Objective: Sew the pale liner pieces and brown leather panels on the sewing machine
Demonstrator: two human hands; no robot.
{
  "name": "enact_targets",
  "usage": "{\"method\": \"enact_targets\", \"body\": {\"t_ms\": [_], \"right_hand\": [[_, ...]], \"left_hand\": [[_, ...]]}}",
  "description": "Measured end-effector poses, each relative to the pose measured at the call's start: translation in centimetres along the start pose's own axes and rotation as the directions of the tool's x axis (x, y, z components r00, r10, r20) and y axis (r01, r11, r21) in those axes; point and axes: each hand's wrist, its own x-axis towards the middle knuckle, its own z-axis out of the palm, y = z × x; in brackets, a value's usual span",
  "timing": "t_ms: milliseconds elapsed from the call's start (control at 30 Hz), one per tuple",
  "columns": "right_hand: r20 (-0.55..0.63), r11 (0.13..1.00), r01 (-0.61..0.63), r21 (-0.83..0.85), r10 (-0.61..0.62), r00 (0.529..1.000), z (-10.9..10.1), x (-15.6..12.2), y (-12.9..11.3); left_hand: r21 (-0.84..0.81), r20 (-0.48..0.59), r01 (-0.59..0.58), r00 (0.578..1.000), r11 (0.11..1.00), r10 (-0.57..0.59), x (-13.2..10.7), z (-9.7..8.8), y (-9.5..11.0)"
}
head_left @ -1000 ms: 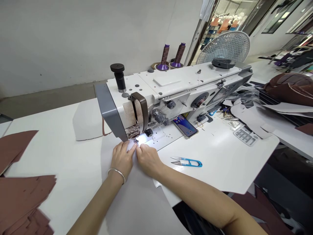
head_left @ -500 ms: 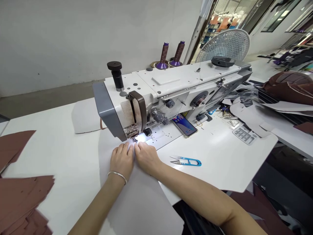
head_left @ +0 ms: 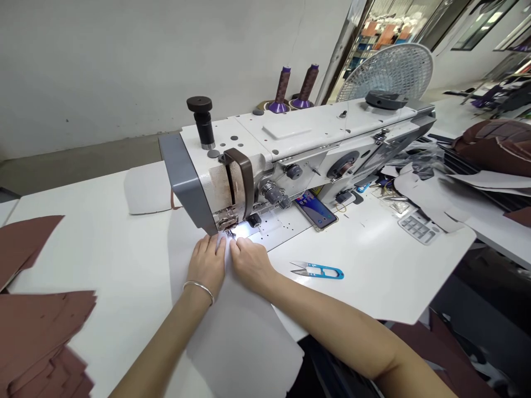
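Both left hand [head_left: 206, 264] and right hand [head_left: 250, 264] lie flat, gripping nothing, pressing pale fabric panel [head_left: 243, 337] just before presser foot [head_left: 227, 224]; fingertips this near could slip under it.

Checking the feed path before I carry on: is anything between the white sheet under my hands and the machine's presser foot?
Nothing visible does. The left hand and right hand press on the white sheet just in front of the presser foot. The blue snips lie off to the right, apart from the sheet.

Both hands — left hand [head_left: 206, 264], right hand [head_left: 249, 263] — press pale fabric [head_left: 240, 331] flat beneath the sewing machine [head_left: 290, 149] needle.
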Motion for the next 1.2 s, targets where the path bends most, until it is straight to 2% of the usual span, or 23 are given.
{"method": "enact_targets", "body": {"t_ms": [167,433,633,900,1200], "right_hand": [[0.011,1.0,-0.001,0.0,0.001,1.0,-0.2,0.0,0.1],[0.025,1.0,0.006,0.013,-0.006,1.0,-0.6,-0.1,0.1],[-0.011,1.0,0.023,0.002,-0.023,1.0,-0.3,-0.2,0.1],[0.005,0.999,0.034,0.003,-0.034,0.999,-0.4,-0.1,0.1],[0.018,1.0,-0.009,0.022,0.009,1.0,-0.3,-0.2,0.3]], "left_hand": [[0.025,-0.018,0.0,1.0,1.0,0.0,0.1,-0.2,0.1],[-0.044,-0.046,0.01,0.999,0.999,-0.012,-0.2,-0.5,0.5],[-0.015,-0.068,-0.008,0.998,1.0,0.007,-0.3,-0.6,0.9],[-0.002,-0.084,-0.03,0.996,1.0,0.029,-0.3,-0.7,1.0],[0.001,-0.052,-0.01,0.999,1.0,0.01,-0.2,-0.3,0.7]]}}
